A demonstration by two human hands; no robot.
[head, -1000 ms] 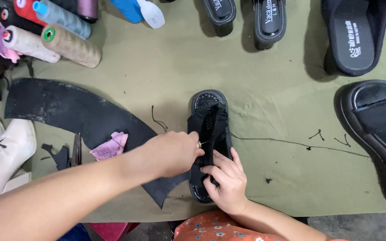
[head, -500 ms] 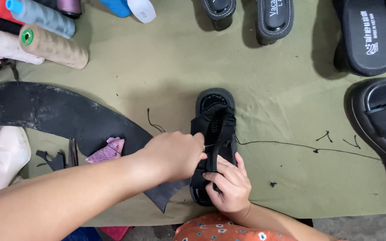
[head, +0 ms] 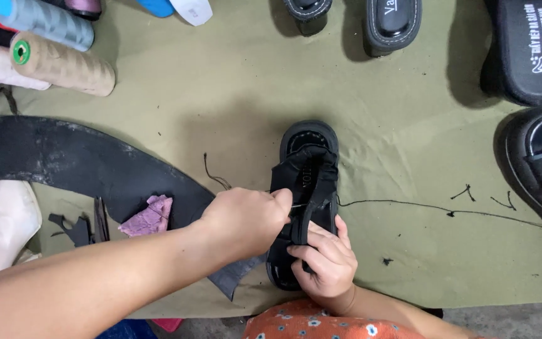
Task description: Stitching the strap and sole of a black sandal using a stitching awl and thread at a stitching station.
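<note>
Small black sandal [head: 305, 188] lies near the cloth's [head: 233, 94] front edge. Right hand [head: 321, 260] is closed on its strap; left hand [head: 246, 216] pinches a needle. Risk: needle slipping toward the right fingers [head: 312, 233], or trailing thread [head: 421, 206] snagging.

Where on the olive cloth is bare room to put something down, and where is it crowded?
One bare patch lies between the beige thread cone, the black curved rubber sheet and the small black sandal. Another lies right of that sandal, above the loose black thread. The top edge with black soles and the left edge are crowded.
</note>
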